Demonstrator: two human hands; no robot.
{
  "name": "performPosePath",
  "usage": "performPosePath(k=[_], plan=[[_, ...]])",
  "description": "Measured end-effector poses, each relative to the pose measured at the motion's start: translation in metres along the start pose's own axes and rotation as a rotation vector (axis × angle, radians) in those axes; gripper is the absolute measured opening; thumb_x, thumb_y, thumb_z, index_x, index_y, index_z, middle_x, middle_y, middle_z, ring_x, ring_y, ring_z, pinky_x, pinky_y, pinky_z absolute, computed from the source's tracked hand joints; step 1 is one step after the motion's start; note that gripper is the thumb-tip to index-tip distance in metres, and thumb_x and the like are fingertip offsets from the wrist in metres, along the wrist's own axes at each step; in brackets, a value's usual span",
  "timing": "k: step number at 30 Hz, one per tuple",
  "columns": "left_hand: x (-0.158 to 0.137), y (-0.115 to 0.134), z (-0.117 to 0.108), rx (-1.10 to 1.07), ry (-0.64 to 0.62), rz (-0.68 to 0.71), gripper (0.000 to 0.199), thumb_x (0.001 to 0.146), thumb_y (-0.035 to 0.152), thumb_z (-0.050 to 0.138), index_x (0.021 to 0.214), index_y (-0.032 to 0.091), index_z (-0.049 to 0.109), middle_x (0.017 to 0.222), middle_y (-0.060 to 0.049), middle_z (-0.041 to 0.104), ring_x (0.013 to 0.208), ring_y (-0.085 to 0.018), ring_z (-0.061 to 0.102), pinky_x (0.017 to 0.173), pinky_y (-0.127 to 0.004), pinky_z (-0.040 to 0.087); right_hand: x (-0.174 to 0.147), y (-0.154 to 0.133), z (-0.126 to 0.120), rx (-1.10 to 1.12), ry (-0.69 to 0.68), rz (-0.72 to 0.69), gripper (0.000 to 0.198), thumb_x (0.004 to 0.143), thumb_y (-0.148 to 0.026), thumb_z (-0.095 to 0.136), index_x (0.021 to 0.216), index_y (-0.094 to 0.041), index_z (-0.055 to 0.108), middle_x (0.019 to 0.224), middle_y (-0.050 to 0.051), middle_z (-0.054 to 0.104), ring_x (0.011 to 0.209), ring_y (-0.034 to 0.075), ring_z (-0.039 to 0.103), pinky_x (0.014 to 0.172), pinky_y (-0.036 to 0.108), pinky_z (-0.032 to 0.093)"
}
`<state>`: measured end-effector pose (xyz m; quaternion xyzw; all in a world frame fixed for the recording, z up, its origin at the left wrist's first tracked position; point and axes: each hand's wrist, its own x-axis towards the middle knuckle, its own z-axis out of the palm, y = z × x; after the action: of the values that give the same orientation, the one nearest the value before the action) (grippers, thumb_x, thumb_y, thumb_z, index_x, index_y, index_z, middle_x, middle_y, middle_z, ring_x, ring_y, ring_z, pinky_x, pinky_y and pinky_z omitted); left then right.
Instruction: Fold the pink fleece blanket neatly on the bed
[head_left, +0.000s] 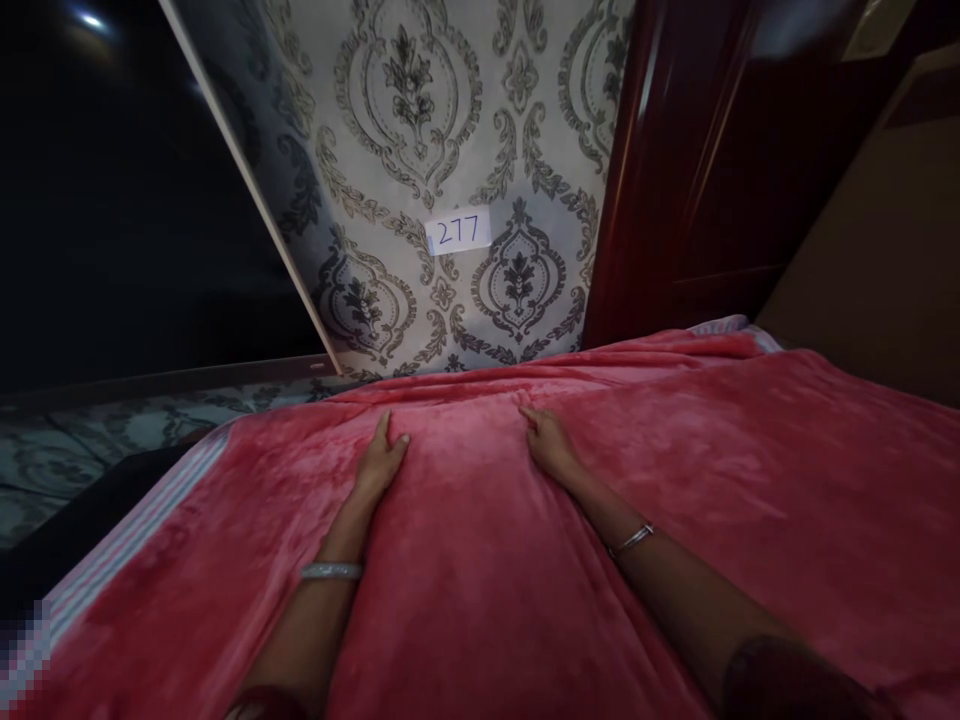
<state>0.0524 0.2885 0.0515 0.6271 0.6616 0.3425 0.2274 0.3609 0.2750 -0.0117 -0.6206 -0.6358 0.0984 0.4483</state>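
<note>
A plush pink-red blanket with a striped border along its left side lies spread out before me. My left hand rests on it near the far edge, index finger stretched forward and thumb held apart. To its right, my right hand touches the same blanket, its index finger reaching toward a low ridge in the fabric. Both hands appear to lie on the cloth without holding it; the undersides of the fingers are hidden. Soft creases run from the hands toward me.
Behind the blanket rises a wall with patterned wallpaper and a paper label reading 277. A large dark screen stands at the left. Dark red glossy wooden panelling and a brown cardboard-like surface border the right.
</note>
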Motion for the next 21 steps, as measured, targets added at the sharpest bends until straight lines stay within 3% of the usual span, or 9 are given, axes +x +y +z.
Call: performPosePath(k=[5,8,10,13,17,21], plan=[[0.000,0.003,0.001,0.007,0.009,-0.074,0.076,0.087,0.034,0.060,0.155,0.013,0.033,0.153,-0.016,0.048,0.140,-0.030,0.046,0.115,-0.039,0.037,0.002,-0.008,-0.011,0.019,-0.055,-0.014,0.058,0.077,-0.009,0.046,0.131,-0.015,0.065,0.118,0.013,0.069,0.110,0.025,0.061,0.103,0.042,0.044],[0.001,0.002,-0.004,-0.107,-0.008,-0.102,0.079,0.089,0.043,0.060,0.156,0.016,0.031,0.156,-0.014,0.044,0.141,-0.028,0.045,0.115,-0.037,0.037,-0.003,-0.018,-0.017,0.043,-0.044,-0.044,0.053,0.087,-0.021,0.049,0.139,-0.018,0.059,0.127,0.012,0.067,0.119,0.026,0.058,0.104,0.043,0.043],[0.003,-0.001,-0.009,-0.224,-0.033,-0.154,0.075,0.091,0.048,0.056,0.157,0.022,0.031,0.156,-0.011,0.044,0.138,-0.026,0.049,0.110,-0.036,0.043,-0.007,-0.024,-0.019,0.010,-0.053,-0.039,0.053,0.090,-0.029,0.053,0.142,-0.020,0.057,0.127,0.012,0.066,0.118,0.028,0.059,0.103,0.042,0.044],[0.008,-0.006,-0.013,-0.309,-0.073,-0.164,0.069,0.093,0.041,0.054,0.156,0.025,0.033,0.151,-0.010,0.051,0.130,-0.025,0.058,0.103,-0.036,0.049,-0.013,-0.025,-0.020,-0.071,-0.103,-0.024,0.047,0.088,-0.023,0.054,0.134,-0.022,0.064,0.118,0.013,0.069,0.109,0.027,0.062,0.096,0.039,0.046],[0.007,-0.007,-0.005,-0.051,-0.025,0.031,0.068,0.087,0.022,0.058,0.152,0.021,0.042,0.142,-0.008,0.060,0.136,-0.024,0.051,0.112,-0.037,0.042,-0.014,-0.018,-0.017,-0.145,-0.101,-0.023,0.045,0.086,-0.016,0.050,0.126,-0.022,0.069,0.109,0.013,0.070,0.096,0.027,0.064,0.085,0.036,0.048],[0.003,-0.003,0.005,0.131,0.037,0.074,0.060,0.088,0.018,0.052,0.148,0.019,0.047,0.142,-0.010,0.060,0.137,-0.026,0.050,0.114,-0.039,0.040,-0.012,-0.017,-0.020,-0.186,-0.161,0.010,0.047,0.086,-0.017,0.049,0.130,-0.018,0.068,0.106,0.015,0.069,0.091,0.028,0.066,0.081,0.038,0.049]])
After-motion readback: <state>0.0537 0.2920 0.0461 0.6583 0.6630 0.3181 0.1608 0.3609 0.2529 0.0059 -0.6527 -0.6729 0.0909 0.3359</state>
